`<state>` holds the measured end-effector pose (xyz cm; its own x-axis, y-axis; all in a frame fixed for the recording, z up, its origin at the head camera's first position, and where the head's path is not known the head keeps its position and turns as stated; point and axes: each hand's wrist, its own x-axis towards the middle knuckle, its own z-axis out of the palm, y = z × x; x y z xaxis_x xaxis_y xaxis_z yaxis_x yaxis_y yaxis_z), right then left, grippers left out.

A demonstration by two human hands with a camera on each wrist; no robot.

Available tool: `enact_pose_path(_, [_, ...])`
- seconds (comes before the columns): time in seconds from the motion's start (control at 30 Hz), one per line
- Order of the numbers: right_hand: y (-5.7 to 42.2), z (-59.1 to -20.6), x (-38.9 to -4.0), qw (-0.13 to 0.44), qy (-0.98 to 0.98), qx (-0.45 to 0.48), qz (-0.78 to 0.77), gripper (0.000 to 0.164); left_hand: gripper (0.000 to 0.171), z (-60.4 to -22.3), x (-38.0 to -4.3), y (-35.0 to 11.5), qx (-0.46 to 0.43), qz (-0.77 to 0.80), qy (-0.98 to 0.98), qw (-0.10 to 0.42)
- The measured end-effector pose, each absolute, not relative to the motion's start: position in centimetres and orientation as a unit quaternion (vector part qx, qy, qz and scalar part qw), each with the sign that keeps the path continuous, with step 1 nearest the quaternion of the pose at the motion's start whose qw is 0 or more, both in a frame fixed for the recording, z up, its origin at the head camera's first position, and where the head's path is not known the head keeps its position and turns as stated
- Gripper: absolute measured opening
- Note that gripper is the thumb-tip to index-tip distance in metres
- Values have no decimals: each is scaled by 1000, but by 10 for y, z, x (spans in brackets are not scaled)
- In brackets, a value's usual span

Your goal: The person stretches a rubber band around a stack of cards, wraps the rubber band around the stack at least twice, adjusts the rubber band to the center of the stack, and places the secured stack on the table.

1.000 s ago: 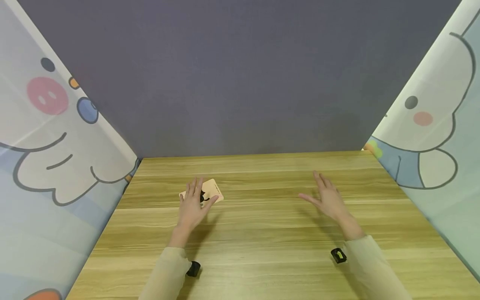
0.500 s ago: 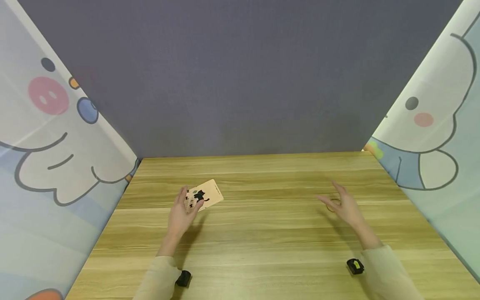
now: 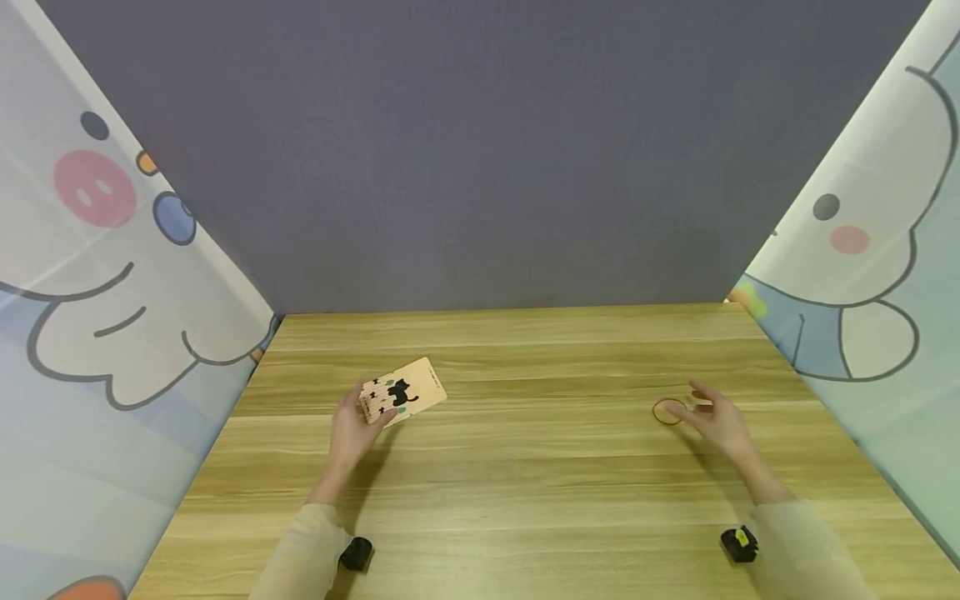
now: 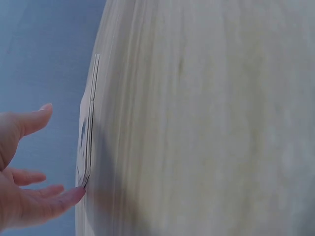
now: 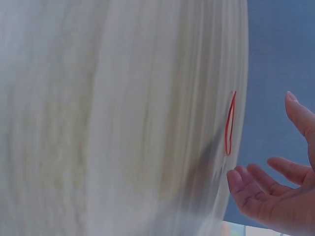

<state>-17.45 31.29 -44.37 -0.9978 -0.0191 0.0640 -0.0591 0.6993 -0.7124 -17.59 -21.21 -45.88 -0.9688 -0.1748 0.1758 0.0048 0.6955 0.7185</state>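
Observation:
A thin layered stack of cream cards [image 3: 420, 387] with a black cat print lies tilted on the wooden table. My left hand [image 3: 349, 433] is at its near-left end, fingers along the left edge and thumb over the near corner. In the left wrist view, a fingertip meets the lower end of the cards [image 4: 86, 128], and the thumb stands well apart from them. On the right, a thin red rubber band [image 3: 655, 417] forms a loop on the table. My right hand [image 3: 722, 427] hovers beside it with spread, slightly bent fingers, just short of the band [image 5: 227, 135] in the right wrist view.
A grey panel [image 3: 495, 167] rises behind the table [image 3: 517, 467]. Cartoon-printed curtains flank it at the left [image 3: 150, 333] and right [image 3: 870, 292]. Each sleeve has a small black device at the wrist.
Both hands have drawn outward and nearer the body. The left uncovers most of the cat print and now sits at the cards' end. The right uncovers the rubber band.

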Motion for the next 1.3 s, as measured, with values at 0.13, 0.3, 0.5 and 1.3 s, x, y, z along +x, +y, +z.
enact_pose_path(0.13, [317,-447,-175,25,-924,20,382,65,74,-460,-178,-212,67,-404,-904,123])
enact_pose_path(0.3, [322,-452,-177,21,-926,25,376,62,66,-470,-185,-216,75,-424,-890,150])
enact_pose_path(0.5, [327,-457,-182,28,-933,32,357,56,60,-470,-191,-213,138,-423,-887,122])
enact_pose_path(1.3, [333,-464,-197,-1,-939,8,343,34,74,-463,-200,-199,268,-415,-868,39])
